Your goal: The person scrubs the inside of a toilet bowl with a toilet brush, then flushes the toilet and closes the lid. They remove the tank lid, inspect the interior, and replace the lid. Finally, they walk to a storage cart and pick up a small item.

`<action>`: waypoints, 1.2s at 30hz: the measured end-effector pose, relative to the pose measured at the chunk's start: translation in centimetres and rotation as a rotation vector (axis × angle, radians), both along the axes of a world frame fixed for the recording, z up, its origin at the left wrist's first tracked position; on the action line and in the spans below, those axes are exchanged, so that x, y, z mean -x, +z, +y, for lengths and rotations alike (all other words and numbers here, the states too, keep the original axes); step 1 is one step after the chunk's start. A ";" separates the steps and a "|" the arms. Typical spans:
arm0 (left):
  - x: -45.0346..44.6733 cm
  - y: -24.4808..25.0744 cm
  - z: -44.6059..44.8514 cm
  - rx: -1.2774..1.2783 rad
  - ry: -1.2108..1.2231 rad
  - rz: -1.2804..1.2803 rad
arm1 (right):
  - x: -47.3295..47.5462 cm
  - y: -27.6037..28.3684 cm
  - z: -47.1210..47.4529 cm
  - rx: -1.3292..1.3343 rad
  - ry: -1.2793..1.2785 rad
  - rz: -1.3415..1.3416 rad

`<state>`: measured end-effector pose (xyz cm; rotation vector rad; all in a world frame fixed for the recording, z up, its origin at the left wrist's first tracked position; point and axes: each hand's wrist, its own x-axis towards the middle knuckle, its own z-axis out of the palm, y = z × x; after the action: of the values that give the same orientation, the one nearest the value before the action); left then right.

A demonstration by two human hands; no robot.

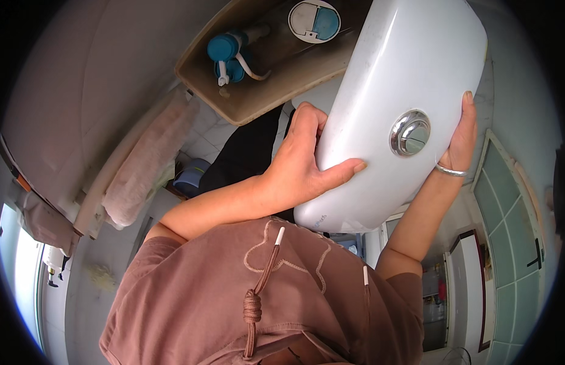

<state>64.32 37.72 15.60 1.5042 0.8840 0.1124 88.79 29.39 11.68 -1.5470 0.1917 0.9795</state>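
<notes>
A white ceramic toilet cistern lid [410, 64] is held up in front of my body, lifted off and tilted. My left hand [305, 155] grips its left edge, thumb on top and fingers curled beneath. My right hand [462, 137], with a silver bangle at the wrist, holds the opposite edge. Set in the lid is a chrome dual flush button [410, 133]. Beyond it the uncovered cistern [264, 107] shows a brown-stained inside. In it stand a blue and white fill valve [225, 50] and a flush valve with a white and blue round top [314, 22]. The lid hides the cistern's right part.
Pinkish towels [145, 159] hang at the left, near a blue bucket [191, 175] on the floor. A green glass-paned door [510, 246] is at the right. White marbled tiles [209, 139] show below the cistern.
</notes>
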 end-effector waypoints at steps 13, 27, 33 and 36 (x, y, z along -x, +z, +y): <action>-0.1 0.3 0.0 0.116 -0.005 0.018 | 0.2 0.3 0.2 0.029 -0.060 0.009; -0.2 -0.1 -0.2 0.027 0.025 -0.040 | -0.2 0.1 -0.2 -0.012 -0.062 0.056; -0.3 0.3 0.1 0.059 0.032 -0.031 | -0.4 -0.3 -0.3 -0.036 -0.013 0.059; -0.4 0.5 0.3 0.075 0.040 -0.048 | -0.4 -0.3 -0.4 -0.001 -0.017 0.031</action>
<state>64.75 38.05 16.05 1.4086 0.8709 0.1432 89.16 29.01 11.39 -1.5277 0.2256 0.9903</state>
